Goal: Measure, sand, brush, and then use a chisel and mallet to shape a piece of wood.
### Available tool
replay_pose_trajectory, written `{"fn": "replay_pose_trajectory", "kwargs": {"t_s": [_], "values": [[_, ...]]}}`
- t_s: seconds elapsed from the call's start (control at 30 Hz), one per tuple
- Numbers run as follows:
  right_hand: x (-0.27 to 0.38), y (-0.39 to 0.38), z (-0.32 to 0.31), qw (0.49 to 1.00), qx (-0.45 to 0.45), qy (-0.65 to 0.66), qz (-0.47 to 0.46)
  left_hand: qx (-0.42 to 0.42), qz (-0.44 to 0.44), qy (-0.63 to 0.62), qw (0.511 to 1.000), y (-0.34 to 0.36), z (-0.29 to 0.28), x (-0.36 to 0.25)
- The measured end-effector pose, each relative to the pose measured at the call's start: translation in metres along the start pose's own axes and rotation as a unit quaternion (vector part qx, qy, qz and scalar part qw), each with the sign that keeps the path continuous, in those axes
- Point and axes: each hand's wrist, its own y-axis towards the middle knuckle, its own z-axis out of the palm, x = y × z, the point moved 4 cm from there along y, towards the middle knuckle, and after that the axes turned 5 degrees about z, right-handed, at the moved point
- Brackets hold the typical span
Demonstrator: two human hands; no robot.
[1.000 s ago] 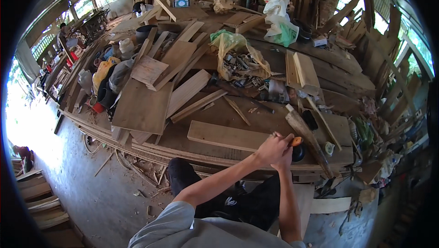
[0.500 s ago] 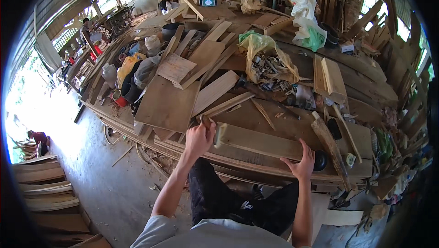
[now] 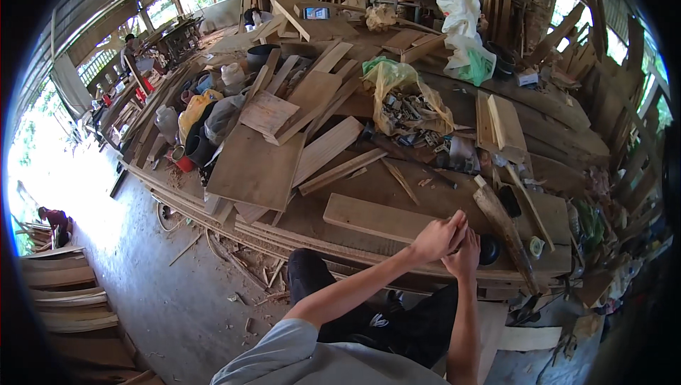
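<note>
A long plain wooden board [image 3: 376, 218] lies along the near edge of the workbench. My left hand [image 3: 434, 239] has its fingers curled into a fist over the board's right end; whatever they hold is hidden. Right against it is my right hand [image 3: 464, 256], its fingers bent and drawn in close to the left hand. The two hands overlap, so what the right fingers grip cannot be made out. A round black object [image 3: 488, 249] sits just to the right of my hands.
A rough wooden stick [image 3: 505, 232] slants across the bench to the right. Beyond the board lie a yellowish plastic bag [image 3: 433, 105] of metal hardware and a wide flat panel [image 3: 255, 165]. A white and green bag [image 3: 464, 30] stands farther back. Other people are in the left background.
My left hand has swept from the board's left end to its right end. A pale-edged, brush-like thing seen by it earlier is now hidden. My right hand's spread fingers have drawn in.
</note>
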Motion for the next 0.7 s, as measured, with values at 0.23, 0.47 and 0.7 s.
{"fn": "replay_pose_trajectory", "kwargs": {"t_s": [0.23,0.47,0.7], "values": [[0.015,0.001,-0.015,0.997,0.01,0.05,0.064,0.132,-0.232,0.134,0.954,-0.045,-0.075,0.027],[0.021,0.005,-0.018,0.997,-0.001,0.038,0.065,-0.117,-0.205,0.172,0.956,-0.105,-0.227,0.044],[0.023,0.004,-0.018,0.998,-0.008,0.032,0.055,0.087,-0.174,0.275,0.942,-0.078,-0.166,0.056]]}}
